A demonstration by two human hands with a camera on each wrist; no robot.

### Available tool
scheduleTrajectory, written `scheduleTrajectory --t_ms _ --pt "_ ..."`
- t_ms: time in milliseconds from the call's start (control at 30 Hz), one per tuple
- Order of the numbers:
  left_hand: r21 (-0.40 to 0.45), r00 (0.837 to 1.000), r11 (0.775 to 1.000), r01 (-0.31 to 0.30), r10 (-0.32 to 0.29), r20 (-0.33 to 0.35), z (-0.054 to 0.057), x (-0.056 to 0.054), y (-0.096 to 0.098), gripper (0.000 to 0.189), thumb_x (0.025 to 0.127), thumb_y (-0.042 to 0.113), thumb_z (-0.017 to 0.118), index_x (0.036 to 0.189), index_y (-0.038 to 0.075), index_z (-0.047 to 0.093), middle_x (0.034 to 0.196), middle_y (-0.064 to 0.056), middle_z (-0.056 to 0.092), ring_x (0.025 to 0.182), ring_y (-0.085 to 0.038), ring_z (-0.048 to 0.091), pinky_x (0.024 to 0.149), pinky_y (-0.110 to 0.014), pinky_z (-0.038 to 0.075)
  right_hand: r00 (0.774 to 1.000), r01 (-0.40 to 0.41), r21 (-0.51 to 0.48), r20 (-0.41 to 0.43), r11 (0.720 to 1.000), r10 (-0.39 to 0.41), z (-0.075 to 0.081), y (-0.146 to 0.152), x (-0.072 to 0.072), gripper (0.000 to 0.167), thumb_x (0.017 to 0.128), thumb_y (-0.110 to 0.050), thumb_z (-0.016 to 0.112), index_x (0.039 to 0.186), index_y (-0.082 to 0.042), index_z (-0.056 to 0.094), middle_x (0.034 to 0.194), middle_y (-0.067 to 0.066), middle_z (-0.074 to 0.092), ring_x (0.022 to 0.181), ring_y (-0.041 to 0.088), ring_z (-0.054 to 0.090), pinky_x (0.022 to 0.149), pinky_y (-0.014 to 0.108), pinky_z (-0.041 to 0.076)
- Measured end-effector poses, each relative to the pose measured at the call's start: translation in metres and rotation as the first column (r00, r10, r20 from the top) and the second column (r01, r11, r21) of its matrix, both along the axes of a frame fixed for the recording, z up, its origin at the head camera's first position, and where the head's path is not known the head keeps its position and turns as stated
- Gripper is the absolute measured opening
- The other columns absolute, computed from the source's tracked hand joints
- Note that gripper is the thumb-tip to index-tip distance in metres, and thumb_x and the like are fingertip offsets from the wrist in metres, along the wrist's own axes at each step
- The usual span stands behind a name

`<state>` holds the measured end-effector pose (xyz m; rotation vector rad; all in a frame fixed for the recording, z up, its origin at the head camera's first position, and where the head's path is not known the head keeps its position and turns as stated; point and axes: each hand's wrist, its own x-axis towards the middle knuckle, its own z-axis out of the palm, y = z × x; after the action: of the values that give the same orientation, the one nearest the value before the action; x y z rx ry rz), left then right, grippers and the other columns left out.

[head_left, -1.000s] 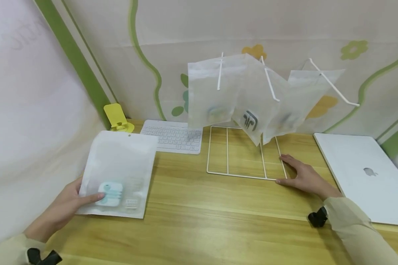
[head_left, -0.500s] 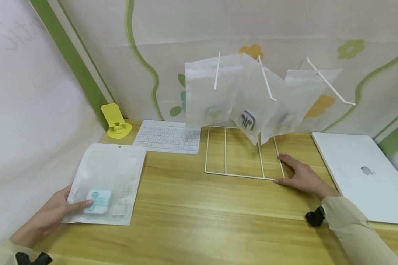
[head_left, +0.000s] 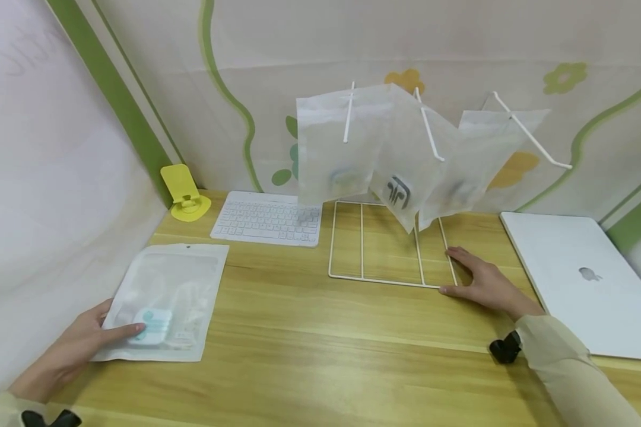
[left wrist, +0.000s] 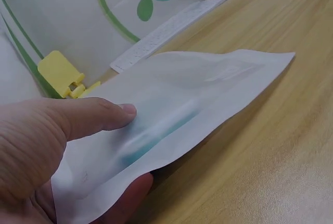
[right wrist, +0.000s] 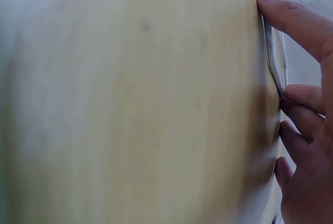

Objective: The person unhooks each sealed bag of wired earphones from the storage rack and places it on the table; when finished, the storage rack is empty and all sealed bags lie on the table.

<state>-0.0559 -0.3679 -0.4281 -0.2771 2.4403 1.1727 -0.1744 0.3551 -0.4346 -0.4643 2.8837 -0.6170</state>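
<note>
l hand pinches white pouch w/ teal-marked case inside, thumb on top; r hand loose, thumb + fingers touching corner of wire rack, nr laptop.

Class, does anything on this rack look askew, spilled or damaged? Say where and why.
On the rack, the middle bag hangs askew, one corner pointing down, while the left bag beside it hangs straighter. Nothing visible looks spilled or damaged.

The pouch hides most left-hand fingers; the laptop is cropped.
</note>
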Motion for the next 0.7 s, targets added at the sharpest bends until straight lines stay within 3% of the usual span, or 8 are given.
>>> scheduleTrajectory --t_ms 67,167,233,300,400,467,600,700 --pt "-0.039 1.000 0.999 0.001 -0.002 -0.021 0.002 -0.001 0.002 0.089 0.093 0.038 0.062 0.150 -0.010 0.013 0.151 -0.039 0.019 0.130 -0.049 0.029 0.097 -0.062 0.037 1.000 0.002 0.000 -0.002 1.000 -0.002 0.000 0.000 0.000 0.096 0.079 -0.056 0.072 0.151 -0.007 0.030 0.154 0.028 0.026 0.136 0.055 0.029 0.103 0.071 0.029" --pt "-0.182 0.995 0.983 0.021 -0.038 -0.091 0.004 0.000 0.004 0.089 0.091 0.042 0.065 0.146 -0.013 0.022 0.144 -0.042 0.030 0.126 -0.052 0.037 0.089 -0.046 0.047 1.000 0.001 -0.001 -0.002 1.000 -0.001 0.001 0.000 0.001 0.096 0.079 -0.055 0.072 0.151 -0.008 0.030 0.155 0.028 0.026 0.136 0.055 0.029 0.103 0.071 0.029" --pt "-0.273 0.988 0.962 0.028 -0.068 -0.138 0.003 0.002 0.007 0.090 0.089 0.044 0.066 0.143 -0.016 0.026 0.138 -0.045 0.036 0.122 -0.055 0.042 0.084 -0.045 0.050 1.000 0.002 -0.005 -0.001 1.000 -0.002 0.002 0.000 0.001 0.095 0.079 -0.055 0.073 0.151 -0.008 0.030 0.155 0.028 0.026 0.135 0.055 0.029 0.102 0.071 0.029" --pt "-0.326 0.983 0.945 0.021 -0.079 -0.165 0.003 0.004 0.009 0.092 0.088 0.047 0.066 0.141 -0.018 0.028 0.135 -0.046 0.038 0.121 -0.057 0.043 0.082 -0.047 0.051 1.000 0.002 -0.005 -0.002 1.000 -0.002 0.003 0.000 0.002 0.095 0.079 -0.054 0.073 0.151 -0.008 0.030 0.154 0.028 0.027 0.135 0.055 0.029 0.102 0.071 0.029" --pt "-0.353 0.983 0.936 0.001 -0.066 -0.171 0.003 0.005 0.013 0.095 0.088 0.050 0.065 0.139 -0.021 0.029 0.132 -0.047 0.040 0.118 -0.059 0.044 0.085 -0.062 0.048 1.000 0.004 -0.002 -0.002 1.000 -0.004 0.003 0.000 0.002 0.094 0.080 -0.053 0.073 0.151 -0.008 0.031 0.154 0.028 0.027 0.135 0.055 0.029 0.102 0.071 0.030" --pt "-0.376 0.984 0.926 -0.016 -0.051 -0.168 0.004 0.005 0.015 0.096 0.087 0.053 0.064 0.139 -0.020 0.030 0.130 -0.047 0.041 0.116 -0.058 0.046 0.084 -0.062 0.048 1.000 0.002 0.001 -0.004 1.000 -0.002 0.002 0.000 0.002 0.094 0.080 -0.053 0.073 0.151 -0.008 0.031 0.154 0.028 0.027 0.135 0.055 0.030 0.102 0.071 0.030" --pt "-0.425 0.977 0.900 -0.094 0.001 -0.214 0.004 0.008 0.024 0.094 0.087 0.057 0.063 0.139 -0.016 0.034 0.127 -0.045 0.046 0.110 -0.056 0.050 0.081 -0.060 0.047 1.000 0.003 -0.004 0.001 1.000 -0.003 0.003 -0.001 0.002 0.095 0.080 -0.053 0.073 0.151 -0.007 0.030 0.154 0.029 0.027 0.134 0.055 0.029 0.102 0.071 0.030" --pt "-0.441 0.947 0.874 -0.202 0.060 -0.316 0.001 0.013 0.033 0.085 0.088 0.055 0.061 0.138 -0.011 0.040 0.124 -0.041 0.051 0.108 -0.054 0.053 0.083 -0.060 0.043 1.000 0.005 -0.014 0.007 1.000 -0.004 0.004 -0.002 0.001 0.096 0.079 -0.053 0.073 0.151 -0.007 0.029 0.154 0.029 0.026 0.135 0.055 0.029 0.103 0.071 0.029"
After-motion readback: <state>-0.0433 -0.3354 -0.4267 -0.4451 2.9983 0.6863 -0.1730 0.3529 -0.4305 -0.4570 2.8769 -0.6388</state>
